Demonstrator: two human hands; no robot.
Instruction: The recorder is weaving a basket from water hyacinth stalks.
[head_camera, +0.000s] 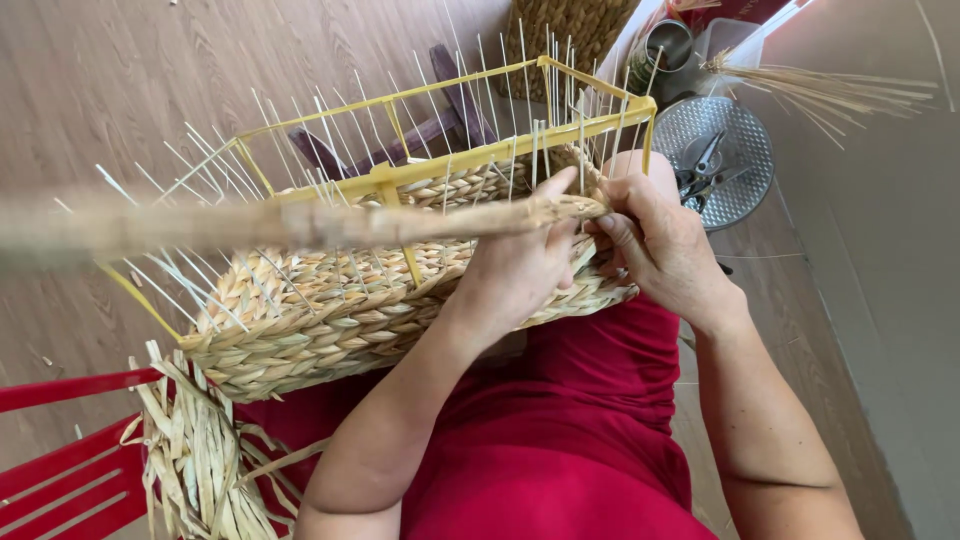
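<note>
Holding the basket (330, 320) on my lap, my left hand (520, 270) pinches a straw rope (400, 222) at its corner. My right hand (665, 250) pinches there too. Low rows look woven; thin sticks (300, 130) above stay bare.

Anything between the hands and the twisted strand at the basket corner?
Nothing visible. Left hand already grips the twisted strand; right hand is at its tip, against the basket rim. Thin upright stakes crowd just behind.

Home weaving workshop: half-woven basket (380, 300), straw bundles (195, 450).
</note>
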